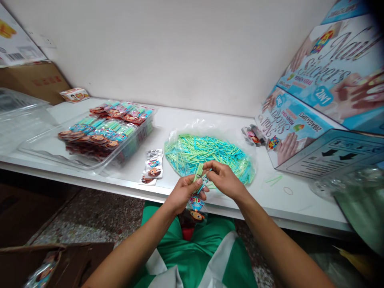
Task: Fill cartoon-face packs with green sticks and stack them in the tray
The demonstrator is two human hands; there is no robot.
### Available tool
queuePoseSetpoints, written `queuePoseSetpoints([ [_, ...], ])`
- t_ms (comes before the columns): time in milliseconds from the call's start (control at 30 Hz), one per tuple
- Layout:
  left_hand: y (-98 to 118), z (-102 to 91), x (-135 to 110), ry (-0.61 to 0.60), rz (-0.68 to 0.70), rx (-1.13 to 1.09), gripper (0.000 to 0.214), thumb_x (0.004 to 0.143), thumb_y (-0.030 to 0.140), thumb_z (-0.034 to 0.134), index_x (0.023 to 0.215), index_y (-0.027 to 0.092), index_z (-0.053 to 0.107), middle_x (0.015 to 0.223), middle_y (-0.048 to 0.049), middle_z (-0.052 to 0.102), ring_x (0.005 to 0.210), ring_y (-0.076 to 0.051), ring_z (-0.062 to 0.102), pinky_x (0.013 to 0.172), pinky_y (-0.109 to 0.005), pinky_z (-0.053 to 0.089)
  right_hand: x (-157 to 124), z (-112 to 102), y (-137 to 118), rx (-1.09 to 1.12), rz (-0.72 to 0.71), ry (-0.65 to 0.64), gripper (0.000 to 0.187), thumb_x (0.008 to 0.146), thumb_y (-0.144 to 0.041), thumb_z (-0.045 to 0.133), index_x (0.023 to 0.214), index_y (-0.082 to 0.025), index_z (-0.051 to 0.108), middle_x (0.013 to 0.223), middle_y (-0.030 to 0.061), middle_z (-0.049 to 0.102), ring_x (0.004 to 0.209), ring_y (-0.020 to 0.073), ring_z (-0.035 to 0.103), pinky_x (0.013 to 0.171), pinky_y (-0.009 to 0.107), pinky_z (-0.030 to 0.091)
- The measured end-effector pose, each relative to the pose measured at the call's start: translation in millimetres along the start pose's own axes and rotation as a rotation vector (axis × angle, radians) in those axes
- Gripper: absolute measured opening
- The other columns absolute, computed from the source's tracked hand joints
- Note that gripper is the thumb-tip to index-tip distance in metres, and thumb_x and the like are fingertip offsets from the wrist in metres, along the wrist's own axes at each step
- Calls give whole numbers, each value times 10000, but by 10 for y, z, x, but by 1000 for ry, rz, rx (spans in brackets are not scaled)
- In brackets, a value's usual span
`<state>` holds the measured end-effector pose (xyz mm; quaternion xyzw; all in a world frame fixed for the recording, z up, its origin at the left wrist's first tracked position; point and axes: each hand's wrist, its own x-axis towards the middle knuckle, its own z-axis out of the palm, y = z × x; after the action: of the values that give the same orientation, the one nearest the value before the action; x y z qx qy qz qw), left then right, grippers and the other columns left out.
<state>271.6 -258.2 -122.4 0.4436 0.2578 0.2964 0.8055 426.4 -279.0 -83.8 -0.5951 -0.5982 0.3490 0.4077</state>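
Note:
My left hand (183, 193) is closed on a small clear packet with a cartoon card (196, 208) and a few green sticks (198, 172), held over the front edge of the white table (300, 200). My right hand (223, 177) pinches the top of the same sticks and packet. Just behind my hands lies an open plastic bag with a heap of green and blue sticks (207, 154). A short stack of cartoon packets (153, 166) lies to the left of the heap.
A clear tray (45, 146) at the left holds rows of filled packets (105, 128). Large nail sticker boxes (324, 100) stand at the right. A small box (74, 95) and cardboard cartons sit at the far left. Loose packets (253, 136) lie by the boxes.

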Motion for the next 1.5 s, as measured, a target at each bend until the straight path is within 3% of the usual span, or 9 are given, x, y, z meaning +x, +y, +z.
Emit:
queuePoseSetpoints([
  [200,14,2,-12,-9,-11,3,340,730,438,644,809,113,587,732,-45,622,538,-105,571,487,-206,434,3,-16,-21,-31,-37,-37,171,795,-319,505,794,-173,595,731,-4,592,663,122,525,616,247,410],
  [400,16,-2,-15,-20,-28,18,364,723,455,644,819,108,590,705,-52,620,528,-110,568,468,-200,426,21,-6,2,-53,-15,-12,109,748,-227,499,790,-180,588,671,-25,569,595,111,494,560,228,382],
  [567,31,23,-11,-5,-35,-17,352,707,437,665,829,117,585,721,-41,630,526,-116,581,471,-214,436,6,-4,-26,-59,-48,-21,160,742,-181,459,804,-175,606,768,-5,609,677,121,527,628,239,399],
  [833,32,16,-10,-23,-23,3,327,727,428,649,794,115,579,724,-43,632,530,-115,582,474,-210,434,-6,-12,-48,-74,-82,-6,210,819,-333,474,776,-175,606,712,-7,576,659,122,505,619,242,395],
  [1033,5,-1,-15,-38,-37,-14,295,755,392,632,817,109,577,741,-52,626,533,-120,584,458,-211,435,2,-7,-25,-91,-44,25,154,769,-206,464,781,-176,614,712,-14,599,626,115,513,602,236,395],
  [1200,-16,-13,-10,-43,-46,-37,285,758,384,632,827,114,573,746,-48,622,536,-117,581,487,-225,452,-9,-13,-34,-75,-57,15,203,753,-148,432,784,-179,630,809,-1,644,738,128,566,682,243,414],
  [1500,14,11,-12,-16,14,66,312,767,407,615,842,108,573,736,-44,613,557,-108,586,520,-215,460,-47,-7,-68,-98,-100,4,154,813,-303,516,798,-182,610,755,-6,605,708,129,538,653,250,409],
])
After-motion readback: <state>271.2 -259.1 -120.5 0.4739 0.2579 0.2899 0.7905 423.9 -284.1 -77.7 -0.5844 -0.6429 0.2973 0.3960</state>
